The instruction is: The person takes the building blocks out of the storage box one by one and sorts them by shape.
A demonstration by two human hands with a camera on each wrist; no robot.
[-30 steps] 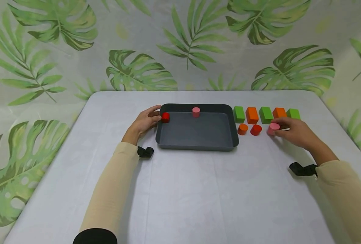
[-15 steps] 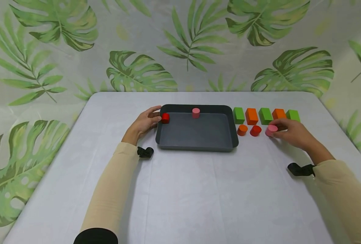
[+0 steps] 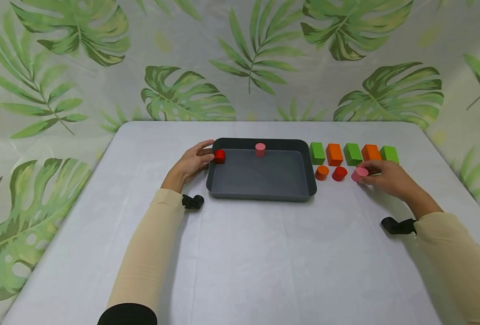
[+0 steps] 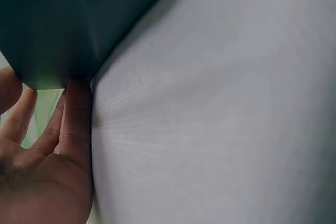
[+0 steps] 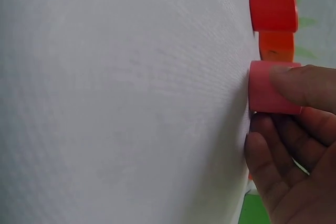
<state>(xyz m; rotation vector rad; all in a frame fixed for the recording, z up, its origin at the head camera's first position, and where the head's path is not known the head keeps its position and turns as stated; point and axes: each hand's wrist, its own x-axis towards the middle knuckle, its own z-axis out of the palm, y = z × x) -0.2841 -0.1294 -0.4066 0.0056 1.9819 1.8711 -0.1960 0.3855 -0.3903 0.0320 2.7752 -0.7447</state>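
Observation:
My right hand pinches a pink cylinder standing on the white table, right of the dark grey tray. In the right wrist view my thumb lies over that pink cylinder and the right hand's other fingers curl beneath it. My left hand rests with relaxed fingers against the tray's far left corner. The left wrist view shows the left hand beside the tray wall. Inside the tray stand a red cylinder and another pink cylinder.
An orange cylinder and a red cylinder stand left of the held one. Behind them runs a row of blocks: green, orange, green, orange, green. A leaf-patterned backdrop hangs behind.
My right hand and the pink cylinder have shifted very slightly left on the table. The left hand and the tray have stayed put.

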